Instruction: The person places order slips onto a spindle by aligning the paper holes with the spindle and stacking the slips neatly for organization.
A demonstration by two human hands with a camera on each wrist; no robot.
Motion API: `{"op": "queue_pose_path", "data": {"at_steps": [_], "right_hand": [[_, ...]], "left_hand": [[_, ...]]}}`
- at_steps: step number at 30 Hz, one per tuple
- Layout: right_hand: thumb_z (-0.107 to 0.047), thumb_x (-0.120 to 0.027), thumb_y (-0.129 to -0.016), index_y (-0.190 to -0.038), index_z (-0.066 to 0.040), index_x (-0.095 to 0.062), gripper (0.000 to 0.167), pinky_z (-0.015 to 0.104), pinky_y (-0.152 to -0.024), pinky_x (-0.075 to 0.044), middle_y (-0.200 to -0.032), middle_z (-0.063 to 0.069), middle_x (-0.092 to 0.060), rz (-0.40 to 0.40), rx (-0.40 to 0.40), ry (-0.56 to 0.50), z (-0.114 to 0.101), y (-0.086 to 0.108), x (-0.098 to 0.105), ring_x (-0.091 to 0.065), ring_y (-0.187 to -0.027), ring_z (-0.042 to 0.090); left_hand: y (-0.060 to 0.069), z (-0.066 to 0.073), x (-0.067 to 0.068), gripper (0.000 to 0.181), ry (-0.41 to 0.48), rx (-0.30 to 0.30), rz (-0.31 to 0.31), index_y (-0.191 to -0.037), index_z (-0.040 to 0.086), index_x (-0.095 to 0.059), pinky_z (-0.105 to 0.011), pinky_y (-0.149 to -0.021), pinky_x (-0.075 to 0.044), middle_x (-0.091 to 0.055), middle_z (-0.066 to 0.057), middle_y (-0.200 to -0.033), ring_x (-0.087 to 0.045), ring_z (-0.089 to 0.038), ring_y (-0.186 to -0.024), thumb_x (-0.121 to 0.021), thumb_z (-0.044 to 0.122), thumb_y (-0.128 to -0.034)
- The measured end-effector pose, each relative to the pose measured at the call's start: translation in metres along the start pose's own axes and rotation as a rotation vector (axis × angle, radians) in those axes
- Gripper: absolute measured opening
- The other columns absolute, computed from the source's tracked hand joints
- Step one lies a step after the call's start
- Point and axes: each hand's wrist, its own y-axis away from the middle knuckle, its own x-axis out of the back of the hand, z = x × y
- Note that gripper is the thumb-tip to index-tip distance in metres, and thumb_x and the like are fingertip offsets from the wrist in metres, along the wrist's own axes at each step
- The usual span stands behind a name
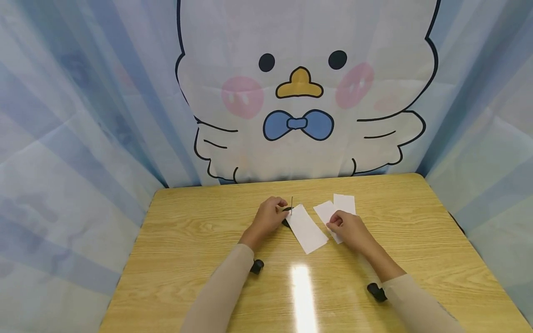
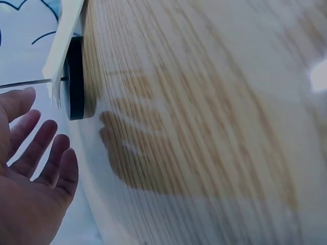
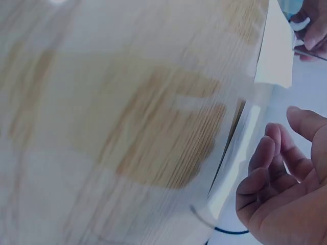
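The step in hand appears to be putting paper onto a thin upright spike (image 1: 292,202): a white slip (image 1: 309,231) is pierced close to one end, and the left wrist view suggests more than one sheet there, though a count is not possible. The spike rises from a flat black base (image 2: 75,79) near the far edge of the table (image 1: 195,212), about midway between its left and right edges. The pierced slip sits over the base; its long axis slants from the spike toward the table's near right corner.

The left hand (image 1: 268,216) is beside the spike, its fingers spread and slightly bent, gripping nothing that shows; whether the thumb touches the paper I cannot tell. The right hand (image 1: 353,232) is toward the right edge, over the loose paper, with thumb and fingers apart and loosely curved, and no sheet visible between them.

Partly under that hand is a leaning slip (image 1: 324,211), slanted much like the pierced one. A second slip (image 1: 344,203) adjoins it, nearer the far edge; too much is covered to read its long axis.

The next move seems to call for pinching one loose sheet, lifting it above the tip and lining up an end while the other hand steadies the base.
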Motion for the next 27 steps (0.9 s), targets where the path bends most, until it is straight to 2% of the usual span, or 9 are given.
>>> {"op": "queue_pose_path", "data": {"at_steps": [4, 8, 12, 15, 20, 27], "right_hand": [[-0.025, -0.071, -0.099, -0.101, -0.008, -0.067, 0.017, 0.032, -0.072, -0.049, -0.089, 0.003, -0.068, 0.029, -0.013, -0.005, 0.008, 0.000, 0.009, -0.066, -0.088, 0.021], [-0.024, -0.072, -0.098, -0.111, -0.004, -0.068, 0.024, 0.033, -0.074, -0.051, -0.096, 0.007, -0.070, 0.060, -0.016, -0.009, 0.017, -0.001, 0.018, -0.068, -0.092, 0.025], [-0.024, -0.070, -0.100, -0.121, 0.002, -0.065, 0.034, 0.043, -0.081, -0.055, -0.107, 0.016, -0.069, 0.082, -0.041, -0.012, 0.026, -0.003, 0.026, -0.068, -0.100, 0.033], [-0.026, -0.067, -0.102, -0.124, 0.006, -0.061, 0.040, 0.051, -0.089, -0.054, -0.116, 0.024, -0.065, 0.085, -0.081, -0.010, 0.034, -0.003, 0.031, -0.065, -0.108, 0.039], [-0.028, -0.067, -0.101, -0.124, 0.010, -0.057, 0.045, 0.057, -0.094, -0.049, -0.120, 0.031, -0.060, 0.094, -0.134, -0.007, 0.047, -0.005, 0.034, -0.059, -0.111, 0.044], [-0.034, -0.068, -0.100, -0.119, 0.009, -0.059, 0.048, 0.057, -0.090, -0.050, -0.118, 0.031, -0.061, 0.101, -0.156, 0.022, 0.058, -0.010, 0.031, -0.061, -0.108, 0.045]], "left_hand": [[0.005, -0.002, 0.006, 0.038, -0.014, -0.028, -0.043, -0.135, 0.011, -0.065, -0.042, -0.098, -0.056, -0.062, -0.008, -0.138, -0.062, -0.030, -0.123, -0.072, 0.018, -0.0991], [0.009, -0.005, 0.009, 0.049, -0.053, -0.058, -0.086, -0.143, 0.011, -0.061, -0.044, -0.102, -0.054, -0.058, -0.008, -0.147, -0.059, -0.031, -0.127, -0.075, 0.019, -0.0966], [0.009, -0.007, 0.009, 0.056, -0.111, -0.093, -0.097, -0.144, 0.011, -0.060, -0.045, -0.113, -0.045, -0.058, -0.008, -0.148, -0.053, -0.029, -0.135, -0.080, 0.018, -0.0923], [0.008, -0.008, 0.008, 0.059, -0.151, -0.111, -0.101, -0.143, 0.010, -0.061, -0.044, -0.117, -0.040, -0.060, -0.008, -0.147, -0.051, -0.028, -0.138, -0.083, 0.018, -0.0895], [0.008, -0.007, 0.006, 0.057, -0.186, -0.132, -0.106, -0.140, 0.009, -0.064, -0.042, -0.114, -0.042, -0.063, -0.008, -0.143, -0.054, -0.027, -0.134, -0.085, 0.017, -0.0877], [0.005, -0.010, 0.004, 0.056, -0.227, -0.131, -0.097, -0.140, 0.010, -0.065, -0.042, -0.112, -0.043, -0.064, -0.007, -0.142, -0.055, -0.027, -0.132, -0.084, 0.019, -0.0882]]}}
